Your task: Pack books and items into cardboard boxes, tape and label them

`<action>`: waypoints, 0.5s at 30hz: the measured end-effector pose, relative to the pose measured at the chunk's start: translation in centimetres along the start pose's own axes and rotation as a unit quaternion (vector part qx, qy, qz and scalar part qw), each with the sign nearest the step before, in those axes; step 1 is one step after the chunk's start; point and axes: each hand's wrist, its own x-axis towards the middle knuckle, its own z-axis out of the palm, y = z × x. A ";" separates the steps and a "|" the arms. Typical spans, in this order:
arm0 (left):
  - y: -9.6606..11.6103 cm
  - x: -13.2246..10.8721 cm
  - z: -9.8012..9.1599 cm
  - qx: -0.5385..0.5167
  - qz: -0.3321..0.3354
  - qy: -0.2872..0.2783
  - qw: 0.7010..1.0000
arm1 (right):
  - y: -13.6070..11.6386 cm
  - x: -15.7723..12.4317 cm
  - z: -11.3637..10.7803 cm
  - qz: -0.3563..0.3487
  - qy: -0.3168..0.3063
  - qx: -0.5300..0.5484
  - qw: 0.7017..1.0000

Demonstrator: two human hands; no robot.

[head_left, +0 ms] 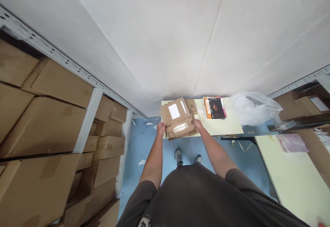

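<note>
A stack of flattened brown cardboard boxes, the top one bearing a white label and clear tape, lies on the near left corner of a pale yellow table. My left hand grips the stack's left edge with fingers curled. My right hand holds the stack's right edge, fingers closed on it. Both arms reach forward from my body.
Metal shelving packed with brown cartons fills the left side. A pile of books and a crumpled clear plastic bag lie on the table. A second pale table stands at right. Blue floor with paper scraps lies below.
</note>
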 end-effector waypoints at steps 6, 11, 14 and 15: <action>0.3 -0.6 -0.2 -0.027 -0.024 -0.026 0.999 | -0.8 -0.8 -1.0 -0.006 -0.042 0.065 0.997; 0.1 -1.0 -0.6 -0.059 -0.026 -0.004 0.998 | -0.3 -1.7 -1.0 -0.050 -0.038 0.060 0.996; -0.3 -1.3 -0.6 -0.094 -0.036 0.004 0.995 | 0.3 -1.9 -0.9 -0.062 -0.012 0.016 0.998; -0.4 -1.5 -0.6 -0.102 -0.040 -0.006 0.994 | 0.6 -1.8 -0.9 -0.061 -0.003 0.008 0.998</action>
